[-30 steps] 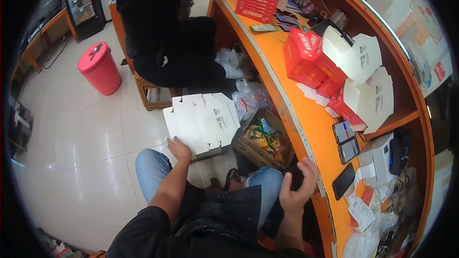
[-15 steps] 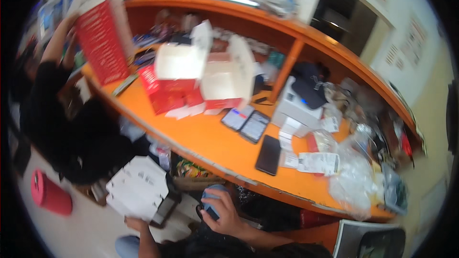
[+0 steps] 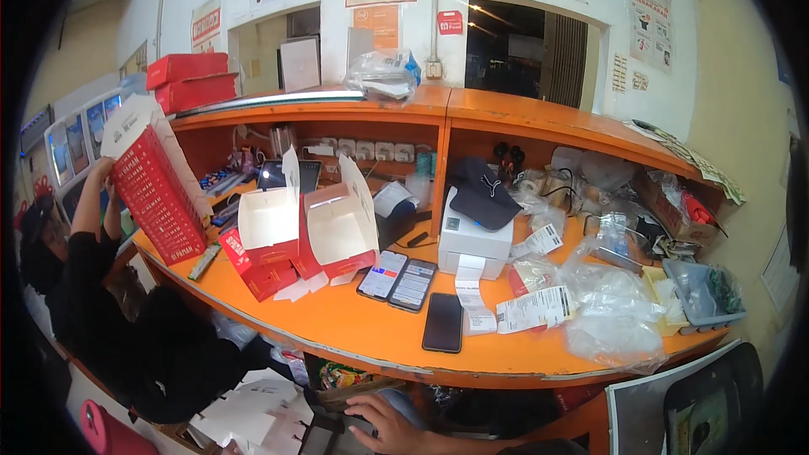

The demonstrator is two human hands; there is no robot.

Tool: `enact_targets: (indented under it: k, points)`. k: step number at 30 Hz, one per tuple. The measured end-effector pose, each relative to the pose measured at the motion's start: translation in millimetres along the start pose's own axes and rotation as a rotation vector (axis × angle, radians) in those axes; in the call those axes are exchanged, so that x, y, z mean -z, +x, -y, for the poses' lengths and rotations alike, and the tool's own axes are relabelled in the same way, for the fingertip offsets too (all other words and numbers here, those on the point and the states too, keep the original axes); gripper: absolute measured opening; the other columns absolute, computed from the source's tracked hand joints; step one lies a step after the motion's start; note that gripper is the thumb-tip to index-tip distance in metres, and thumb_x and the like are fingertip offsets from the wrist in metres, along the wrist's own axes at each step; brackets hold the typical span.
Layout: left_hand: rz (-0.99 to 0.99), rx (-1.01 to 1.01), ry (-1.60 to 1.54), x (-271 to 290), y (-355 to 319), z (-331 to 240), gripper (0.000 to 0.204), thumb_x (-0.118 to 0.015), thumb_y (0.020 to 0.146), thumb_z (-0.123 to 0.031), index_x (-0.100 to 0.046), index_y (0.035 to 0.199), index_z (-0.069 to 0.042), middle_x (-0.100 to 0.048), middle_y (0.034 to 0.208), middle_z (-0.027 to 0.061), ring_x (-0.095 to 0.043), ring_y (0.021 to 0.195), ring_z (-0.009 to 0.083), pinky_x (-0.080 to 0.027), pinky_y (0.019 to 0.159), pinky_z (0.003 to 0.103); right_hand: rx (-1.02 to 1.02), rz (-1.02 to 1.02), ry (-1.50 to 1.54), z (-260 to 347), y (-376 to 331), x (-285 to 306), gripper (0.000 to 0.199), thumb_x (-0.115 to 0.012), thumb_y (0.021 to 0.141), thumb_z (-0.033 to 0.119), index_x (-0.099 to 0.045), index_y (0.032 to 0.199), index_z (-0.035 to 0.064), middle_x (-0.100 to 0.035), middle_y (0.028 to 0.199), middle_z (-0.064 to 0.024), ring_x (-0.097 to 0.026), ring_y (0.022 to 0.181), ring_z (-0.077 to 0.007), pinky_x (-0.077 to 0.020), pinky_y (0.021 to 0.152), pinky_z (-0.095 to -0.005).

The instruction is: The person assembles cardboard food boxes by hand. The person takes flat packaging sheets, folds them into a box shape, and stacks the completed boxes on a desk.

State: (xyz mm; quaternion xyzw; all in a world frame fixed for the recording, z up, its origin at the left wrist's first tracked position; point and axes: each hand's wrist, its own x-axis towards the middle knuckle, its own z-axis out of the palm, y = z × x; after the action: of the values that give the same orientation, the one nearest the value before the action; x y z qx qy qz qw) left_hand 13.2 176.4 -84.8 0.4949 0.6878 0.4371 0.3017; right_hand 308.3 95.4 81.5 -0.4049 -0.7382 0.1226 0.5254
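My right hand [image 3: 388,426] is at the bottom middle, below the table's front edge. Its fingers are apart and bent, and I see nothing held in it. Beside it on the left is a white flat cardboard box blank [image 3: 253,413] with cut flaps, lying low under the table edge. Only a sliver of my left hand [image 3: 229,448] shows at the blank's lower edge; its fingers are hidden. On the orange table [image 3: 337,320], an open red box with white inside [image 3: 341,227] stands against another open red box [image 3: 270,223].
A co-worker at left holds a tall stack of red cartons [image 3: 160,194]. Two lit phones [image 3: 396,280], a dark phone [image 3: 442,323], a white label printer [image 3: 476,248] under a dark cap [image 3: 484,194], and plastic bags [image 3: 611,312] lie on the table. A pink bin [image 3: 109,430] stands lower left.
The view has tilted up and levelled, so the table sits lower and more wall shows. My right hand's fingers have spread. My left hand and the white blank have dropped toward the bottom edge.
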Motion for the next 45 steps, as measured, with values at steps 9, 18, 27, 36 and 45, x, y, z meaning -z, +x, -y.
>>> enact_targets:
  k: [9,18,27,36,45]
  points:
    - [0.608,0.041,-0.338,-1,-77,-113,0.072,-0.059,0.088,-0.046,-0.042,0.14,0.0,-0.057,0.126,0.0235,-0.059,0.109,0.0387,-0.048,0.089,0.052,-0.115,0.483,0.08,4,-12,-55,0.058,-0.069,0.089,0.036,-0.052,0.133,0.002,-0.051,0.129,-0.0271,-0.054,0.116,-0.0418,-0.045,0.098,-0.0499]
    - [0.81,0.397,-0.697,27,-112,-87,0.085,-0.059,0.087,-0.059,-0.036,0.146,-0.003,-0.052,0.137,0.0239,-0.055,0.122,0.0391,-0.045,0.1,0.055,-0.322,0.571,0.401,12,-13,-98,0.065,-0.055,0.092,0.01,-0.033,0.153,0.0057,-0.045,0.144,-0.0253,-0.049,0.13,-0.0383,-0.0467,0.1,-0.0401]
    - [0.424,0.236,-1.239,98,-102,-102,0.067,-0.061,0.095,-0.039,-0.038,0.146,-0.002,-0.053,0.138,0.0224,-0.055,0.126,0.0348,-0.043,0.109,0.055,0.382,0.653,0.337,7,5,-56,0.053,-0.053,0.087,0.0,-0.057,0.137,0.0165,-0.04,0.155,-0.0119,-0.036,0.144,-0.0332,-0.0295,0.117,-0.0517]
    - [0.174,0.092,-0.707,74,-124,-116,0.031,-0.072,0.083,0.002,-0.063,0.113,0.001,-0.072,0.099,0.0123,-0.072,0.087,0.0199,-0.061,0.076,0.034,-0.067,0.472,0.697,19,10,-71,0.056,-0.059,0.098,0.025,-0.038,0.146,0.0032,-0.041,0.144,-0.0206,-0.046,0.131,-0.0379,-0.0376,0.112,-0.0436]
    - [0.165,0.169,-1.06,85,-117,-121,0.036,-0.069,0.082,0.002,-0.057,0.116,0.001,-0.069,0.108,0.0123,-0.071,0.092,0.0215,-0.062,0.078,0.037,0.264,0.547,0.362,34,48,-65,0.054,-0.068,0.092,0.034,-0.052,0.14,0.0159,-0.042,0.144,-0.0189,-0.055,0.12,-0.0387,-0.0498,0.098,-0.044]
